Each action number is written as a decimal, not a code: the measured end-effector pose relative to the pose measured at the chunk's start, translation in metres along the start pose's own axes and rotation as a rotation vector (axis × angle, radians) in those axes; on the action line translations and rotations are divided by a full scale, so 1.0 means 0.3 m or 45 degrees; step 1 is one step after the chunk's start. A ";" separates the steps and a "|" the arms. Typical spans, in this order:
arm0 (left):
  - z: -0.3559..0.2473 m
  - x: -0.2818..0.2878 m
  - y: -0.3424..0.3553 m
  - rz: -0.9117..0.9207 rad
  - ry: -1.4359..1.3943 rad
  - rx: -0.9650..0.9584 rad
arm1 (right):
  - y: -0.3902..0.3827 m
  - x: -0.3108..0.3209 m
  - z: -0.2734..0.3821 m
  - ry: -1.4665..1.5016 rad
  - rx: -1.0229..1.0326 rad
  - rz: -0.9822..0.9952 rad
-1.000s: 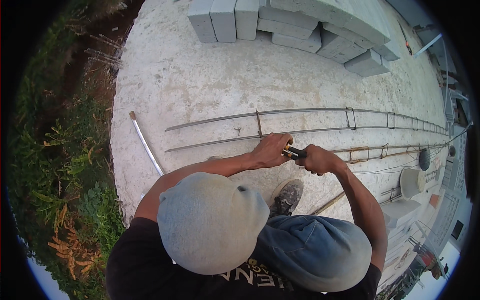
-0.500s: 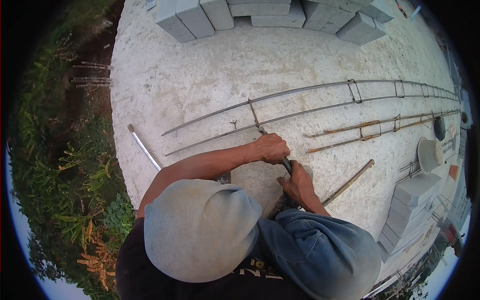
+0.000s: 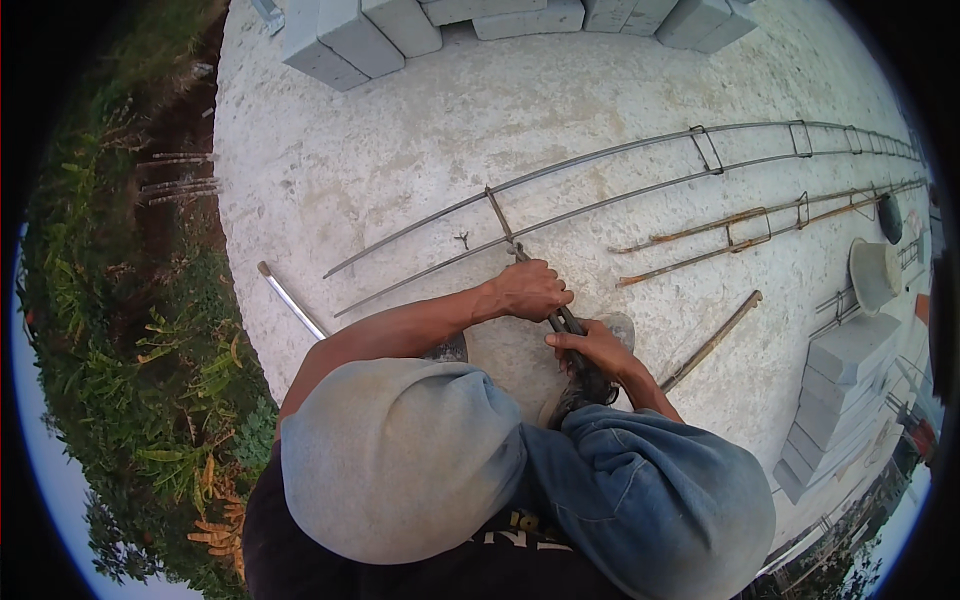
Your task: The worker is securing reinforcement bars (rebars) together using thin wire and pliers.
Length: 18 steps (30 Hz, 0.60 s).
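A pair of dark pincers (image 3: 564, 322) is in both my hands, its head at the stirrup's lower corner on a long steel rebar cage (image 3: 590, 213). My left hand (image 3: 530, 290) is wrapped round the tool just behind its head. Around the handle end, my right hand (image 3: 597, 352) is closed, thumb lying along the top. The stirrup (image 3: 498, 213) nearest my left hand joins the cage's two visible bars. A small twist of wire (image 3: 461, 240) lies on the concrete between those bars. The pincers' jaw tips are too small to make out.
Grey blocks (image 3: 345, 40) line the far side, and more blocks (image 3: 835, 385) are stacked at right. A rusty cage (image 3: 745, 238), a rusty bar (image 3: 712, 342), a metal tube (image 3: 290, 300) and a bucket (image 3: 873, 274) lie around. The slab's left edge drops to plants (image 3: 160, 400).
My right hand has shifted its grip on the pincers' handles, which now show more plainly between my hands. My left hand has moved slightly left. The view has shifted a little.
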<state>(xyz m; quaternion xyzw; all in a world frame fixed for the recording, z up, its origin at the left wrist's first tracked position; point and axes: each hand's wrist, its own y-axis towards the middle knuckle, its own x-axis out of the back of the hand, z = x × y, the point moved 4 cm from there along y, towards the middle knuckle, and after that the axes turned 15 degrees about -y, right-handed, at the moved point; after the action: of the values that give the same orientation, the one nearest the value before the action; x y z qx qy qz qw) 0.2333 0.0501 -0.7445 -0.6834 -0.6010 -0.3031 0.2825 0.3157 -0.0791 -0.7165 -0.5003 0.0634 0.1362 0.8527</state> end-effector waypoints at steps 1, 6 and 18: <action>0.012 -0.004 0.034 0.200 -0.047 0.187 | -0.024 0.030 0.043 -0.539 0.044 -0.358; 0.000 0.027 0.118 0.457 -0.153 0.344 | -0.047 0.071 0.020 -1.086 0.120 -1.018; 0.039 0.058 0.102 0.466 -0.175 0.272 | 0.008 0.087 0.010 -0.541 0.097 -0.429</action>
<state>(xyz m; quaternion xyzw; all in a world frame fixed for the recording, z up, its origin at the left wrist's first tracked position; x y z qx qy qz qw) 0.2662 0.0665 -0.7397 -0.7664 -0.5134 -0.1342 0.3620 0.3398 -0.0710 -0.7233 -0.4314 -0.1961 0.0920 0.8758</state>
